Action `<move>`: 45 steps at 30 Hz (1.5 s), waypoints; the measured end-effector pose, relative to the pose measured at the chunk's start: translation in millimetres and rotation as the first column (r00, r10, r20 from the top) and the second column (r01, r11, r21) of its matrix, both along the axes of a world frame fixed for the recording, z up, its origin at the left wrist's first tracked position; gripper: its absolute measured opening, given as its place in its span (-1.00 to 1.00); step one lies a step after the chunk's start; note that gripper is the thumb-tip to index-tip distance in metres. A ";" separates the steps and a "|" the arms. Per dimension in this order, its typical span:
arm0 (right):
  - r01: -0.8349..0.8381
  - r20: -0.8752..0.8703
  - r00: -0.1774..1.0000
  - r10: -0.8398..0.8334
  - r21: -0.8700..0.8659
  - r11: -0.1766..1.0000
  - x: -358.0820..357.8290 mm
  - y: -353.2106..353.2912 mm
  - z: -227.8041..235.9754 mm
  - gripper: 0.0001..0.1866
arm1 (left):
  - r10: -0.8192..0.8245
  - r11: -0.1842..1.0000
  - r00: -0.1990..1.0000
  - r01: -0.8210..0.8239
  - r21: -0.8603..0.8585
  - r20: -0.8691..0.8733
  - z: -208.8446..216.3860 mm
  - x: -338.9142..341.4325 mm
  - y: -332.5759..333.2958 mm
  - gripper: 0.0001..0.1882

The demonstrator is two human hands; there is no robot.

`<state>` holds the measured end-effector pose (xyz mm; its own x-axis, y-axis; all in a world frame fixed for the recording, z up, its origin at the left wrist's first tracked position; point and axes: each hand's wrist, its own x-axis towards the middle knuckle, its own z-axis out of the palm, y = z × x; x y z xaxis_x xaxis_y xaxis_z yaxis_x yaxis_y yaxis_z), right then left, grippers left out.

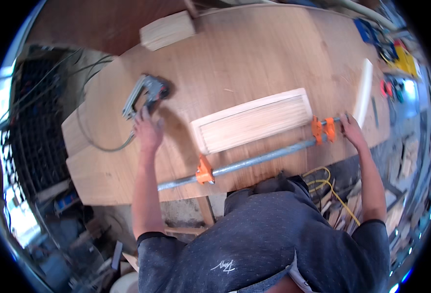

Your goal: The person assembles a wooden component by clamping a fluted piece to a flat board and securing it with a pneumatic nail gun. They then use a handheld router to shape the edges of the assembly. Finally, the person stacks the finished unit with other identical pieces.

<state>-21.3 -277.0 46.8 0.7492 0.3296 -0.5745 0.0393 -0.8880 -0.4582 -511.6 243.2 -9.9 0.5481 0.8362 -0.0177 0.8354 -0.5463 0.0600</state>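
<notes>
My left hand [147, 131] reaches the near end of a grey and black nail gun [149, 91] lying on the wooden tabletop. Its fingers are stretched onto the tool and its thumb stands apart. My right hand [353, 130] is closed around the screw handle of a pipe clamp [264, 157] with orange jaws. The clamp lies along the table's near edge. Just beyond its pipe rests a pale framed wooden panel [252, 121]; the right-hand orange jaws are close to the panel's right end, and I cannot tell if they touch it.
An air hose [100, 147] loops across the left side of the table [254, 46]. A wooden block [167, 31] sits at the far left edge. To the right lie a pale wood strip [363, 93] and several tools. A yellow cord [340, 198] hangs below the near edge.
</notes>
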 end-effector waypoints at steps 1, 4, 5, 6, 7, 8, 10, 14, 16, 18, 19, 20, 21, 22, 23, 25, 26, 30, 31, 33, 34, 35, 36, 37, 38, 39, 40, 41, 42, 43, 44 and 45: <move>-0.029 0.056 0.998 0.032 -0.038 0.999 -2.9 -3.6 -0.6 -0.47 | 0.024 1.000 0.993 -0.025 -0.009 -0.115 -12.8 -2.7 16.6 -0.17; -0.078 0.089 0.992 0.088 -0.103 0.992 -8.1 -17.8 -7.4 -0.41 | -0.088 0.993 0.950 0.108 0.050 -0.299 -34.3 -1.5 50.8 -0.21; -0.066 0.092 0.993 0.077 -0.117 0.991 -5.7 -31.6 -20.7 -0.40 | -0.051 0.996 0.955 0.069 0.053 -0.293 -34.3 8.3 55.3 -0.18; -0.068 0.115 0.990 0.082 -0.120 0.990 -3.6 -46.3 -36.3 -0.40 | -0.037 0.999 0.954 0.033 -0.018 -0.297 -33.2 16.6 60.6 -0.20; -0.083 0.132 0.986 0.098 -0.113 0.990 -4.3 -54.2 -47.0 -0.40 | -0.029 0.997 0.968 0.009 -0.082 -0.250 -35.6 14.4 68.6 -0.24; -0.096 0.102 0.989 0.108 -0.116 0.989 -7.6 -45.6 -42.6 -0.40 | 0.006 0.991 0.959 -0.044 -0.128 -0.282 -41.3 -0.3 84.2 -0.31; -0.094 0.087 0.991 0.104 -0.111 0.989 -16.0 -29.4 -21.6 -0.42 | -0.010 0.979 0.958 -0.049 -0.199 -0.287 -33.9 6.5 95.4 -0.37; -0.049 0.064 0.997 0.052 -0.049 0.998 -28.3 -11.0 12.1 -0.47 | -0.002 0.960 0.992 -0.033 -0.278 -0.124 -8.7 9.1 88.7 -0.49; -0.002 0.225 0.974 0.008 -0.025 1.000 -44.1 -33.6 13.3 -0.48 | 0.026 0.915 0.999 -0.042 -0.402 -0.047 30.6 43.5 61.0 -0.55; -0.019 0.558 0.830 0.011 0.008 1.000 -52.3 -48.3 -8.1 -0.45 | 0.094 0.843 0.995 -0.062 -0.534 0.032 82.8 74.4 24.5 -0.60; -0.022 0.515 0.857 -0.016 0.068 0.997 -53.6 -33.7 1.4 -0.40 | 0.118 0.886 0.987 -0.056 -0.461 0.107 104.8 79.0 4.1 -0.67; -0.034 0.463 0.886 -0.032 0.132 0.991 -56.9 -7.4 25.0 -0.34 | 0.008 0.930 0.986 0.054 -0.363 0.167 128.4 82.1 -14.7 -0.68; -0.048 0.247 0.969 -0.008 0.222 0.974 -65.4 23.0 63.0 -0.31 | -0.110 0.953 0.970 0.165 -0.254 0.217 150.5 89.7 -33.3 -0.68; -0.044 0.017 0.999 0.041 0.302 0.952 -79.2 51.4 92.2 -0.28 | -0.233 0.951 0.941 0.273 -0.143 0.245 170.6 101.7 -54.7 -0.67; -0.126 0.016 0.991 0.136 0.490 0.863 -93.3 76.4 100.1 -0.28 | -0.328 0.933 0.899 0.357 -0.052 0.289 193.3 128.0 -82.6 -0.67; -0.182 0.052 0.973 0.223 0.770 0.612 -107.8 104.6 114.9 -0.33 | -0.447 0.875 0.845 0.481 -0.052 0.293 233.1 200.3 -147.9 -0.63; -0.167 0.066 0.972 0.227 0.871 0.461 -108.6 116.9 125.2 -0.38 | -0.629 0.778 0.751 0.601 0.185 0.201 239.1 233.1 -174.5 -0.67; 0.484 -0.481 0.874 0.067 0.874 -0.048 -97.3 117.0 141.2 -0.44 | -0.675 0.738 0.660 0.608 0.293 0.330 256.0 311.0 -291.4 -0.54; 0.576 -0.571 0.816 0.089 0.793 -0.198 -80.9 109.2 151.0 -0.47 | -0.640 0.768 0.710 0.599 0.224 0.296 260.7 330.3 -318.2 -0.52; 0.682 -0.671 0.731 0.120 0.717 -0.146 -76.7 92.1 169.7 -0.46 | -0.679 0.723 0.579 0.637 0.268 0.452 241.9 349.0 -349.7 -0.49; 0.712 -0.707 0.702 0.090 0.692 -0.121 -68.0 75.4 171.6 -0.46 | -0.664 0.727 0.579 0.649 0.225 0.474 240.5 356.8 -364.7 -0.48; 0.707 -0.707 0.705 0.051 0.697 -0.117 -62.8 62.8 167.8 -0.42 | -0.651 0.725 0.576 0.665 0.180 0.494 242.1 363.6 -379.5 -0.48; 0.722 -0.720 0.691 0.063 0.684 -0.107 -55.5 48.0 162.3 -0.42 | -0.640 0.719 0.574 0.682 0.134 0.511 242.5 368.4 -392.6 -0.47; 0.738 -0.734 0.675 0.074 0.668 -0.096 -44.5 28.4 155.6 -0.42 | -0.669 0.694 0.527 0.696 0.186 0.524 237.8 368.9 -404.2 -0.41; 0.758 -0.754 0.652 0.078 0.647 -0.084 -35.8 10.4 148.4 -0.41 | -0.709 0.652 0.475 0.722 0.230 0.521 233.7 361.1 -412.8 -0.41; 0.745 -0.747 0.662 -0.054 0.664 -0.064 -24.8 -4.2 149.3 -0.40 | -0.746 0.610 0.423 0.744 0.273 0.515 232.6 346.8 -417.7 -0.41; 0.763 -0.750 0.646 0.140 0.630 -0.144 1.7 -27.4 131.0 -0.40 | -0.786 0.548 0.344 0.771 0.324 0.513 232.7 334.3 -415.9 -0.41; 0.799 -0.778 0.601 0.182 0.587 -0.129 22.5 -51.6 123.3 -0.40 | -0.711 0.604 0.420 0.776 0.182 0.564 234.2 314.2 -405.6 -0.41; 0.831 -0.801 0.555 0.225 0.544 -0.114 38.4 -73.9 117.6 -0.41 | -0.631 0.640 0.498 0.768 0.036 0.595 230.0 297.9 -386.8 -0.42; 0.867 -0.836 0.493 0.243 0.496 -0.051 48.9 -91.5 118.6 -0.41 | -0.535 0.728 0.634 0.681 -0.075 0.558 216.0 283.1 -364.0 -0.37; 0.896 -0.868 0.425 0.259 0.443 0.015 56.8 -107.1 122.3 -0.41 | -0.425 0.802 0.755 0.570 -0.180 0.499 201.3 269.3 -345.0 -0.33; 0.918 -0.894 0.357 0.271 0.390 0.077 58.7 -115.3 124.2 -0.41 | -0.442 0.821 0.807 0.540 -0.187 0.391 193.5 264.4 -327.9 -0.24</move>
